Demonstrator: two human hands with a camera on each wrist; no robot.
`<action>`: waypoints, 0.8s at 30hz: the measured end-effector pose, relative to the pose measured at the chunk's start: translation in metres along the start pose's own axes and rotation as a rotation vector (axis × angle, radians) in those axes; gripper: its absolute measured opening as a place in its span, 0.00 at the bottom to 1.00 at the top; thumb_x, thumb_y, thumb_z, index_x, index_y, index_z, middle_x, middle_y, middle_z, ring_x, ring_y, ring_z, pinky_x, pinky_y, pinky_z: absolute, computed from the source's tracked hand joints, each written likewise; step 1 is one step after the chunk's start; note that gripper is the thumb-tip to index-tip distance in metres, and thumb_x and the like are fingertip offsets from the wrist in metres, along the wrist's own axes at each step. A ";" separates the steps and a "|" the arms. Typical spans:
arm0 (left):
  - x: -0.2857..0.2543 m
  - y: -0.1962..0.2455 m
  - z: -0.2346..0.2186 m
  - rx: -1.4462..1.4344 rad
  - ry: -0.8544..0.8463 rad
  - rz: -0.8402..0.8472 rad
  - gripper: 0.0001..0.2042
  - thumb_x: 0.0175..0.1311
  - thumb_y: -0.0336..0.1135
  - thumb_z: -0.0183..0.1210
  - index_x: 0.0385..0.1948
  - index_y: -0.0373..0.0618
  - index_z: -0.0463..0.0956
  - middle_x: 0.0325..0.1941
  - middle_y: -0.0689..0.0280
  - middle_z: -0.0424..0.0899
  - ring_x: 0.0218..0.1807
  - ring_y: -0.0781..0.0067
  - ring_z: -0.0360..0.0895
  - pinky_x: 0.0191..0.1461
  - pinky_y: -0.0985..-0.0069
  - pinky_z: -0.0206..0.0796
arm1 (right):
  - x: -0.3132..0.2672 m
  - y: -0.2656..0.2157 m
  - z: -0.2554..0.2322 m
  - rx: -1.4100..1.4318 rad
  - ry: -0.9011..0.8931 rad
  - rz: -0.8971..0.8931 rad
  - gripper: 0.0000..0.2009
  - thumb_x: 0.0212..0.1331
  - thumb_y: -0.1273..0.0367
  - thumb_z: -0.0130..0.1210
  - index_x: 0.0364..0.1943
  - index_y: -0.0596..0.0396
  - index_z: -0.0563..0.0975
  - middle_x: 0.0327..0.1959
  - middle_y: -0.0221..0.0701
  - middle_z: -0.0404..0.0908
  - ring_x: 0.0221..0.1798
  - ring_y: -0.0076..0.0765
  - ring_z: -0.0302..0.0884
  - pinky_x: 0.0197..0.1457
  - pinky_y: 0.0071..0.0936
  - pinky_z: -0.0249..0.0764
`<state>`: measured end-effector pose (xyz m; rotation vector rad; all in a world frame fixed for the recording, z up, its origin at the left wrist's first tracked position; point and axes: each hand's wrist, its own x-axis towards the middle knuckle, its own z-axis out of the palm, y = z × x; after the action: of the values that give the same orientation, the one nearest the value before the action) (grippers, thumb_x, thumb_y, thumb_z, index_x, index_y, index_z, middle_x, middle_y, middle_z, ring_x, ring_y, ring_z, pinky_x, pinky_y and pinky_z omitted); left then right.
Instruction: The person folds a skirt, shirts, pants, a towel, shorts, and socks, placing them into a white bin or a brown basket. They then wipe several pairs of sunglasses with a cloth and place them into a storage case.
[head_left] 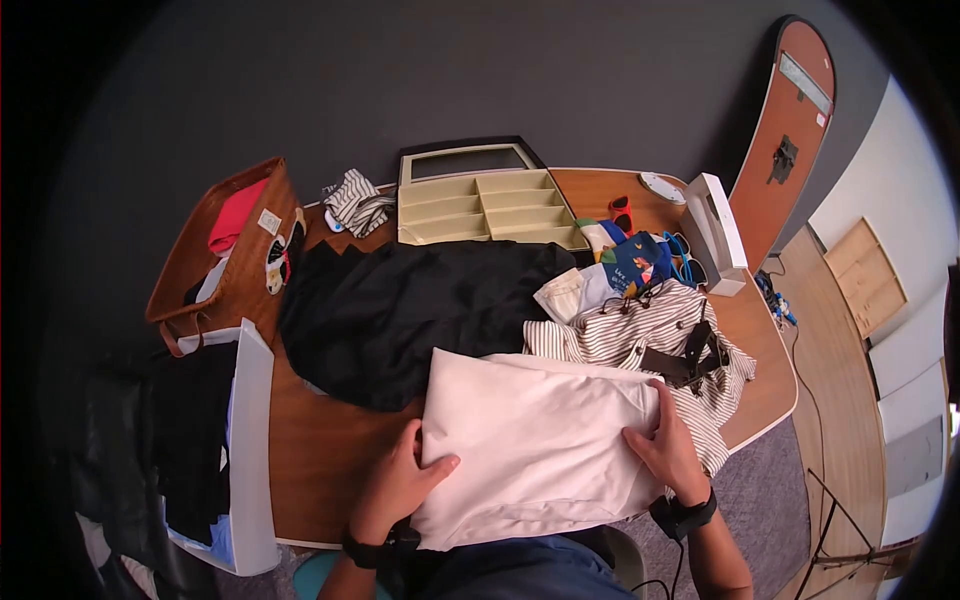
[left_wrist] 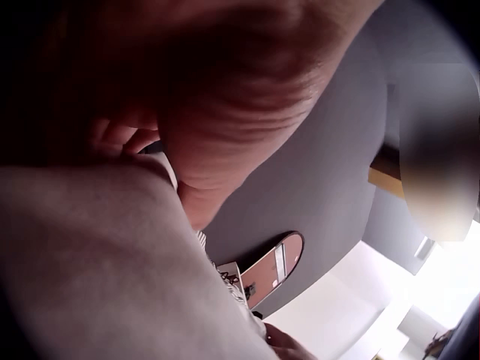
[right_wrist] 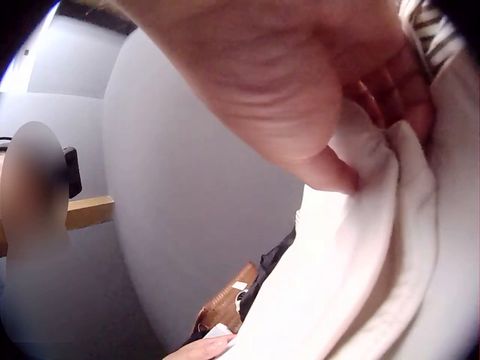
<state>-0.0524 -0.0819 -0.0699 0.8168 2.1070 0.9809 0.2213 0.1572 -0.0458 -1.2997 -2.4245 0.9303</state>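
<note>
A white folded garment [head_left: 540, 440] lies spread between both hands at the table's near edge, its kind hidden by the folds. My left hand [head_left: 405, 482] grips its left side, thumb on top and fingers behind the edge. At the opposite side my right hand [head_left: 668, 447] holds it the same way; in the right wrist view the thumb [right_wrist: 330, 171] pinches several layers of the white cloth [right_wrist: 375, 225]. Just beyond the right hand is a striped shirt [head_left: 650, 325] with a dark strap [head_left: 685, 362] on it. Black cloth [head_left: 420, 310] lies behind the white garment.
A brown basket [head_left: 190, 270] and a white bin [head_left: 255, 450] with dark clothes stand at the left. Behind lie a compartment box [head_left: 485, 205], striped cloth [head_left: 357, 203], red sunglasses [head_left: 621, 214] and a white box [head_left: 714, 235]. An ironing board [head_left: 785, 130] leans at the wall.
</note>
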 end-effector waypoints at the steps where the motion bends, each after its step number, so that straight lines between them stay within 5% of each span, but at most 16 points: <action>1: 0.008 -0.013 0.002 -0.001 0.004 -0.002 0.32 0.56 0.45 0.65 0.57 0.34 0.65 0.46 0.49 0.81 0.46 0.56 0.81 0.49 0.68 0.70 | 0.000 0.002 0.001 0.000 -0.002 -0.004 0.41 0.51 0.65 0.64 0.68 0.56 0.54 0.26 0.43 0.78 0.29 0.47 0.78 0.34 0.36 0.73; 3: 0.019 -0.019 -0.002 -0.189 -0.140 0.096 0.25 0.57 0.37 0.63 0.54 0.33 0.69 0.47 0.54 0.82 0.47 0.66 0.80 0.51 0.72 0.69 | 0.004 0.002 0.001 -0.063 -0.025 -0.001 0.43 0.49 0.64 0.65 0.69 0.57 0.54 0.30 0.44 0.79 0.29 0.46 0.79 0.35 0.36 0.74; 6: 0.006 -0.001 -0.025 -0.480 -0.099 0.150 0.19 0.57 0.28 0.60 0.51 0.33 0.72 0.47 0.60 0.82 0.47 0.74 0.77 0.53 0.75 0.68 | -0.001 -0.004 0.004 0.089 -0.034 -0.042 0.45 0.48 0.63 0.67 0.69 0.59 0.54 0.37 0.46 0.79 0.30 0.46 0.80 0.35 0.36 0.76; 10: -0.008 0.002 -0.087 -0.323 -0.118 0.176 0.21 0.59 0.24 0.57 0.56 0.34 0.69 0.49 0.63 0.79 0.50 0.76 0.75 0.57 0.76 0.66 | -0.005 -0.046 0.019 -0.026 -0.113 -0.085 0.45 0.47 0.62 0.68 0.68 0.60 0.56 0.43 0.48 0.77 0.36 0.48 0.81 0.39 0.36 0.77; 13: -0.012 0.008 -0.132 -0.261 -0.134 0.102 0.23 0.58 0.22 0.56 0.59 0.34 0.67 0.50 0.63 0.79 0.50 0.77 0.76 0.57 0.78 0.66 | -0.006 -0.088 0.041 -0.122 -0.072 -0.354 0.36 0.53 0.64 0.62 0.67 0.57 0.60 0.48 0.47 0.71 0.40 0.50 0.78 0.41 0.39 0.78; 17: -0.015 0.016 -0.165 -0.104 -0.062 0.094 0.23 0.56 0.21 0.54 0.56 0.34 0.68 0.47 0.62 0.81 0.47 0.76 0.77 0.53 0.79 0.68 | -0.003 -0.125 0.085 0.093 -0.298 -0.853 0.27 0.56 0.67 0.58 0.62 0.54 0.67 0.47 0.42 0.71 0.40 0.49 0.78 0.41 0.39 0.78; 20: -0.015 0.021 -0.163 -0.016 -0.015 0.160 0.21 0.55 0.23 0.54 0.54 0.33 0.69 0.45 0.59 0.81 0.47 0.74 0.78 0.52 0.77 0.68 | 0.003 -0.134 0.125 0.020 -0.395 -0.861 0.26 0.57 0.65 0.57 0.60 0.55 0.68 0.46 0.42 0.71 0.40 0.49 0.79 0.41 0.39 0.78; 24: -0.021 0.039 -0.139 0.169 -0.067 0.186 0.22 0.55 0.28 0.55 0.55 0.37 0.68 0.45 0.50 0.80 0.49 0.55 0.79 0.54 0.68 0.68 | 0.010 -0.131 0.138 -0.126 -0.372 -0.774 0.26 0.57 0.64 0.56 0.59 0.59 0.67 0.50 0.46 0.71 0.37 0.51 0.81 0.40 0.39 0.79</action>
<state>-0.1373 -0.1329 0.0368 1.1319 2.1051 0.8637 0.0624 0.0545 -0.0699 -0.1288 -2.9218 0.8334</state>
